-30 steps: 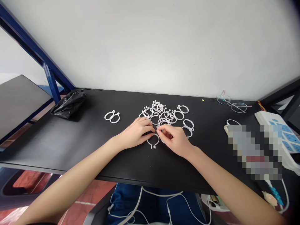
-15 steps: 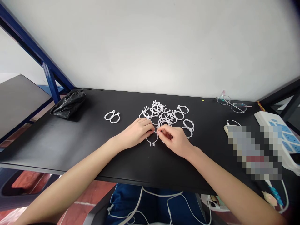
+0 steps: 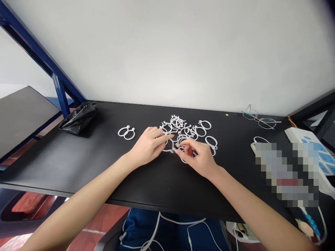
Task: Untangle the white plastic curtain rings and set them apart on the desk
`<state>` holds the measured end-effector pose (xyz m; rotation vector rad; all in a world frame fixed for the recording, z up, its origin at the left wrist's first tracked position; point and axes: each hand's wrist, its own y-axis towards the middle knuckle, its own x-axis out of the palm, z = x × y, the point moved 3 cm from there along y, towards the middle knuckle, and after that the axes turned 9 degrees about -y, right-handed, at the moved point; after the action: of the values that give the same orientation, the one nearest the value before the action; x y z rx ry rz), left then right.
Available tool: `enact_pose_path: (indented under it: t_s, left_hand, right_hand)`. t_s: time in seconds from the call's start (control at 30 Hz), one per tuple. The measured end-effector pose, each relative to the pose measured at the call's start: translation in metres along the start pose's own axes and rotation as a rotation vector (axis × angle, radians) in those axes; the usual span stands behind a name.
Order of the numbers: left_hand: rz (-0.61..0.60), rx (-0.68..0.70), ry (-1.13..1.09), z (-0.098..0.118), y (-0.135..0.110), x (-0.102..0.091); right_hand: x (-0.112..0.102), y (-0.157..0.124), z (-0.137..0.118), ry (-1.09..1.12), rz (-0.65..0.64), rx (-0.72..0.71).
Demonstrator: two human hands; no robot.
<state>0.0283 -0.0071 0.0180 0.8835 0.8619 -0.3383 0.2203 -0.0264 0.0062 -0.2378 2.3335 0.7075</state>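
Note:
A pile of white plastic rings (image 3: 187, 130) lies in the middle of the black table (image 3: 78, 160). My left hand (image 3: 148, 146) and my right hand (image 3: 199, 157) meet just in front of the pile. Both pinch one white ring (image 3: 169, 148) between fingertips, held a little above the table. A second ring shows under my right hand's fingers. A pair of joined rings (image 3: 126, 132) lies apart to the left.
A crumpled black bag (image 3: 78, 118) sits at the table's back left by a blue frame post (image 3: 61, 99). Eyeglasses (image 3: 259, 118) lie at the back right. A white power strip (image 3: 312, 148) and a blurred-out object are at the right. White cables hang below the front edge.
The ring that lay flat in front of my fingers has been lifted and turned between both hands. The camera view has dipped slightly.

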Motion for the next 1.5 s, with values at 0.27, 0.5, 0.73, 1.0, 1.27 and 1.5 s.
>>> enact_pose_path:
  t_s: [0.27,0.5,0.73,1.0,1.27,1.5]
  left_hand:
    - [0.015,-0.043,-0.160,-0.001,-0.001,0.000]
    - [0.043,-0.281,-0.577,-0.001,-0.001,0.000]
    - [-0.090,-0.518,-1.192,-0.006,0.001,0.006]
    - [-0.184,-0.623,-1.513,-0.004,-0.001,0.012]
    - [-0.158,-0.621,-1.337,-0.003,-0.001,0.010]
    - [-0.148,-0.442,-1.112,0.004,0.001,0.007]
  right_hand:
    - [0.002,-0.001,-0.004,0.022,0.022,-0.089]
    - [0.004,0.000,-0.001,-0.026,-0.008,-0.070]
    - [0.004,-0.001,0.001,-0.025,-0.006,-0.036]
    - [0.004,-0.001,0.001,-0.024,0.037,-0.098]
    - [0.004,-0.001,-0.001,-0.028,0.045,-0.169]
    - [0.003,-0.001,-0.001,-0.017,0.080,-0.192]
